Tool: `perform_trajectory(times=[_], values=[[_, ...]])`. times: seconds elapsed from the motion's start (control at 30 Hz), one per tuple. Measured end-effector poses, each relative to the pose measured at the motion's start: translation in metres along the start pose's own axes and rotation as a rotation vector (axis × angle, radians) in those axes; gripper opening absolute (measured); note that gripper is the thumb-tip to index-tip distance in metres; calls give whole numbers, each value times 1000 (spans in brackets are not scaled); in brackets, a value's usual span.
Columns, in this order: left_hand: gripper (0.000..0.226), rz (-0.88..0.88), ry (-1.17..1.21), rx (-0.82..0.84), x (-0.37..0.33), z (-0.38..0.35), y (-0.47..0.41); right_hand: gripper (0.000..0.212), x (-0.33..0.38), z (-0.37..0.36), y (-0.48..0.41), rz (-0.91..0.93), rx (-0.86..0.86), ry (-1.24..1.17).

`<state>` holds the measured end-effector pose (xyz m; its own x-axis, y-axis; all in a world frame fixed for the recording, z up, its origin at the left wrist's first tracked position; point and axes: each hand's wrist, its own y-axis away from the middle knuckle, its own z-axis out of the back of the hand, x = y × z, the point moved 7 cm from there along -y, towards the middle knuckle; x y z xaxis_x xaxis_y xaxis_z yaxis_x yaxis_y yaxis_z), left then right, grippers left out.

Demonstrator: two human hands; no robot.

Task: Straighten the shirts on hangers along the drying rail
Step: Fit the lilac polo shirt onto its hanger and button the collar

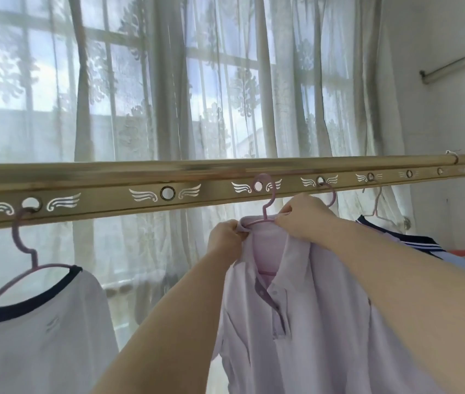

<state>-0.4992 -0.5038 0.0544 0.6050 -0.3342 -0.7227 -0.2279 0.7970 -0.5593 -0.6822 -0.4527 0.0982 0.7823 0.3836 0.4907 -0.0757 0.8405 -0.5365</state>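
Observation:
A gold drying rail [197,173] with round holes runs across the view. A pale lilac button shirt [296,322] hangs from a pink hanger [267,206] hooked in a middle hole. My left hand [225,236] pinches the left side of its collar. My right hand [305,217] grips the right side of the collar at the hanger's shoulder. To the left, a white T-shirt with a dark neckband [41,336] hangs on another pink hanger [22,240]. At the right hangs a white and navy striped garment [421,243] on a thin hanger [377,206].
Sheer lace curtains [225,95] cover a large window behind the rail. A white wall [453,123] with a tube lamp [458,64] stands at the right. One empty rail hole [167,193] lies between the two nearer shirts.

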Motion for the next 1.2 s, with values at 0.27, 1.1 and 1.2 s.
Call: perform_trajectory(times=[0.27, 1.1, 1.2], values=[[15, -66, -7, 47, 5, -8, -26, 30, -4, -8, -3, -118, 13, 5], [11, -39, 151, 273, 51, -44, -49, 30, -21, -40, -19, -100, -98, 163], [39, -13, 92, 294, 66, -36, -40, 45, 0, -24, 3, 249, -480, 402]])
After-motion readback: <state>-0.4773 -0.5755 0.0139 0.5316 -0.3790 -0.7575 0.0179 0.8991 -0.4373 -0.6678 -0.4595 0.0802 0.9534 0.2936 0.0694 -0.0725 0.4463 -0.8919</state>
